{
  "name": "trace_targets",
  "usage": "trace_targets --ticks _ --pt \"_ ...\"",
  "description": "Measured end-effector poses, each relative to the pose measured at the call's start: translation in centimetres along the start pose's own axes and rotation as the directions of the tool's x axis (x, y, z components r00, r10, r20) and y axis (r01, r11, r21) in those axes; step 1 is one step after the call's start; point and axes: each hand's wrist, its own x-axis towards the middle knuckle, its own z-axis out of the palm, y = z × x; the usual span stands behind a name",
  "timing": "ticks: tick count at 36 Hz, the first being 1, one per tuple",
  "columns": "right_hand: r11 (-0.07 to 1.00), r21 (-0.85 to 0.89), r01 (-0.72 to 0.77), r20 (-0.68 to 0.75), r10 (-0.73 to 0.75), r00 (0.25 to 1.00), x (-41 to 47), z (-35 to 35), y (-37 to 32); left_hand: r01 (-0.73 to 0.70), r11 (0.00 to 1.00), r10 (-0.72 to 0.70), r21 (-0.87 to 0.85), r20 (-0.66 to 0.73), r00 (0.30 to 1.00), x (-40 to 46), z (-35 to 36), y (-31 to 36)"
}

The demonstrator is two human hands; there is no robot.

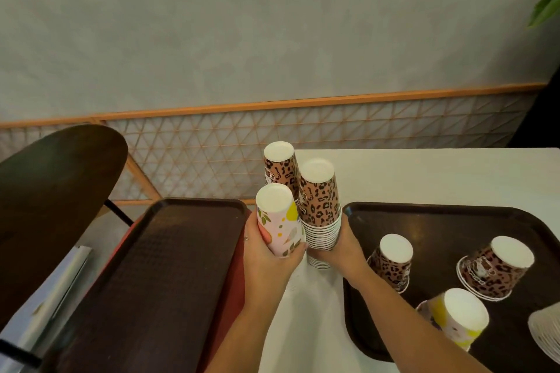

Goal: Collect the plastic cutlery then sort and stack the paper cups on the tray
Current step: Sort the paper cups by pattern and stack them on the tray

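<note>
Biggest thing down here is the white table (pixel 424 172), filling the right-centre and lower middle of the frame. Two dark brown plastic trays next: one tray on the left (pixel 145 275), sitting on a red one (pixel 233 288) that peeks out along its right edge, and a tray on the right (pixel 454 221) with rounded corners and a raised rim.

On the right tray there are upside-down paper cups, white bases up: a leopard-print cup (pixel 392 263) near its left side, a leopard-print short stack (pixel 491 269) further right, tilted, and a floral cup stack (pixel 457 318) with yellow blobs toward the bottom. A bit of white stacked rims (pixel 545 333) is cut off at the lower right edge.

Mid-frame, between the trays, the right hand (pixel 339 247) wraps round the lower part of a tall leopard-print cup stack (pixel 321 209), loads of white rolled rims showing below the print. Another leopard-print cup (pixel 280 166) stands just behind it, and I can't tell what it rests on. The left hand (pixel 266 254) grips a pink floral cup (pixel 280 221), inverted, with leaves and a yellow spot, just beside the tall stack.
</note>
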Motion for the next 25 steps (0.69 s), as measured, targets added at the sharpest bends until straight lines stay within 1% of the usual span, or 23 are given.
trace_targets --ticks 3,6,10,12,14,16,18,19,21,24,25 --pt "0.999 -0.033 -0.041 -0.011 0.041 0.999 0.2 0.3 1.1 0.008 1.0 -0.008 -0.023 0.007 1.0 -0.4 0.1 -0.5" --pt "0.998 -0.06 -0.019 -0.039 0.017 0.999 0.3 0.3 1.4 0.039 0.999 -0.039 -0.015 -0.009 0.999 -1.4 0.1 -1.3" --pt "0.996 -0.092 0.007 -0.049 -0.012 0.999 0.0 0.1 1.5 0.168 0.985 -0.165 0.041 -0.06 0.984 -3.3 0.2 -3.6" --pt "0.997 -0.075 0.022 -0.054 -0.026 0.998 -0.3 -0.1 1.6 0.274 0.96 -0.267 0.052 -0.119 0.956 -4.6 0.4 -4.8" --pt "0.998 -0.048 0.036 -0.064 -0.04 0.997 -0.6 -0.4 1.8 0.37 0.929 -0.365 0.002 -0.165 0.916 -6.0 0.8 -5.9" --pt "0.999 -0.028 0.046 -0.071 -0.048 0.996 -0.9 -0.6 1.8 0.453 0.888 -0.46 -0.078 -0.124 0.879 -7.3 1.5 -6.7" --pt "0.999 -0.009 0.047 -0.074 -0.048 0.996 -1.3 -0.8 1.7 0.543 0.831 -0.549 -0.126 -0.019 0.836 -8.2 2.3 -7.1" --pt "0.999 -0.002 0.049 -0.077 -0.049 0.996 -1.4 -0.9 1.7 0.574 0.811 -0.573 -0.113 0.038 0.818 -8.5 2.7 -7.1" --pt "0.998 0.008 0.059 -0.082 -0.059 0.995 -1.7 -1.1 1.7 0.602 0.796 -0.594 -0.068 0.11 0.797 -8.8 3.4 -7.0" --pt "0.998 0.017 0.063 -0.079 -0.061 0.995 -2.1 -1.3 1.6 0.594 0.804 -0.589 0.033 0.181 0.787 -8.5 4.3 -5.7" --pt "0.998 0.021 0.062 -0.075 -0.06 0.995 -2.2 -1.3 1.5 0.602 0.798 -0.597 0.041 0.193 0.779 -8.1 4.6 -5.1"
